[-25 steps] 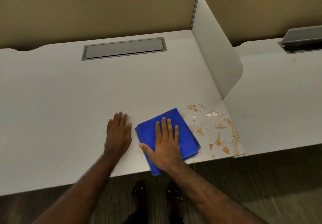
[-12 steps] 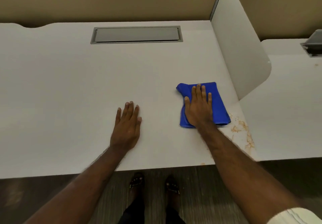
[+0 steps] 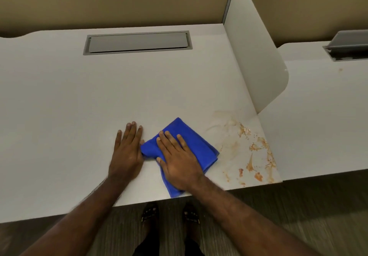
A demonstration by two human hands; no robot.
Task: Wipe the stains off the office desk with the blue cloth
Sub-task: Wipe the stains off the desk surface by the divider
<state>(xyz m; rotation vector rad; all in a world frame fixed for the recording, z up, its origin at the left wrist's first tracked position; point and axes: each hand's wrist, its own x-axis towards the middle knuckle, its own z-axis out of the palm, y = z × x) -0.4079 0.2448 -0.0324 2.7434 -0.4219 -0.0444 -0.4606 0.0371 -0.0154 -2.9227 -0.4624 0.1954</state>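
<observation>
A folded blue cloth (image 3: 201, 144) lies near the front edge of the white desk (image 3: 79, 106). My right hand (image 3: 177, 160) presses flat on the cloth, fingers spread, covering its left half. My left hand (image 3: 127, 152) rests flat on the bare desk just left of the cloth, touching its corner. Orange-brown stains (image 3: 253, 156) spread over the desk's front right corner, to the right of the cloth. Paler smeared streaks (image 3: 225, 124) mark the area behind them.
A white curved divider panel (image 3: 256, 60) stands at the desk's right side. A grey cable hatch (image 3: 137, 42) sits at the back. A second desk (image 3: 318, 116) lies to the right with its hatch lid (image 3: 348, 42) raised. A beige partition runs behind.
My right hand has dragged the cloth back from the far right spot near the divider toward the front edge and my left hand. The stains look more smeared than a second ago.
</observation>
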